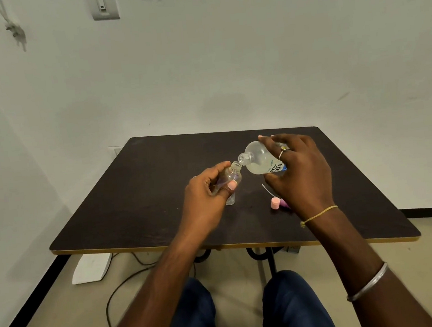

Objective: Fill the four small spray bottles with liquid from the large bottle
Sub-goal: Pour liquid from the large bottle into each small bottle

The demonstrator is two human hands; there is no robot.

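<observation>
My right hand (298, 171) grips the large clear bottle (259, 160), tilted so its open neck points left and down. That neck touches the open mouth of a small clear spray bottle (233, 176), which my left hand (207, 198) holds tilted above the dark table (139, 197). A little clear liquid lies in the low side of the large bottle. A pink cap (275, 203) and a purple cap (284, 204) lie on the table under my right hand, beside a thin white dip tube (266, 188). No other small bottles show.
The table stands against a white wall, its front edge near my knees. On the floor under the left side lie a white block (91, 267) and a dark cable (121, 285).
</observation>
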